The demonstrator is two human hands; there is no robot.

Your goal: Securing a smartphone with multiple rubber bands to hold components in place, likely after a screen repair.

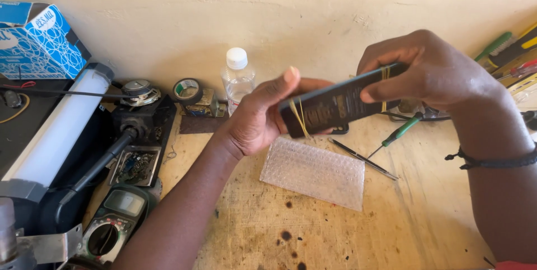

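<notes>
Both my hands hold a flat black rectangular device (335,105) above the wooden bench. Two yellow rubber bands wrap it, one near each end. My left hand (260,116) grips its lower left end, thumb raised along the edge. My right hand (430,68) clasps the upper right end, fingers curled over the top. A sheet of bubble wrap (313,174) lies on the bench right under the device.
Tweezers (363,159) and a green-handled screwdriver (400,132) lie by the bubble wrap. A water bottle (236,80), tape roll (187,90), blue tissue box (36,40), white tube lamp (56,127), multimeter (114,219) and circuit board (134,166) fill the left. Tools (509,52) lean far right.
</notes>
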